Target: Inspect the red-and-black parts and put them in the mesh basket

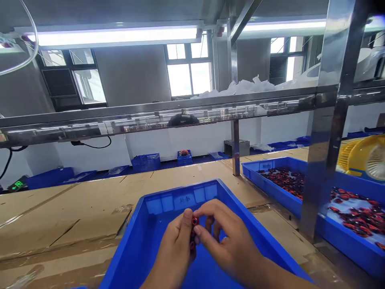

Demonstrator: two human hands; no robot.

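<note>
The held parts (195, 221) look like hard plastic with a shine. The tray (164, 204) is smooth plastic, faintly glossy on its walls. The cardboard (90, 200) is matt paper board, creased and slit, with strips of clear, shiny tape (122, 208). The post (321, 160) and shelf edge (135, 120) are polished metal, almost mirror-like. The film (243, 86) is thin, crumpled plastic; the fan (350, 156) has a smooth, glossy plastic casing.

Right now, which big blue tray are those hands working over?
The middle tray: the left hand and right hand are over it. The right tray, partly behind a metal post, has no hands over it and holds red-and-black pieces.
</note>
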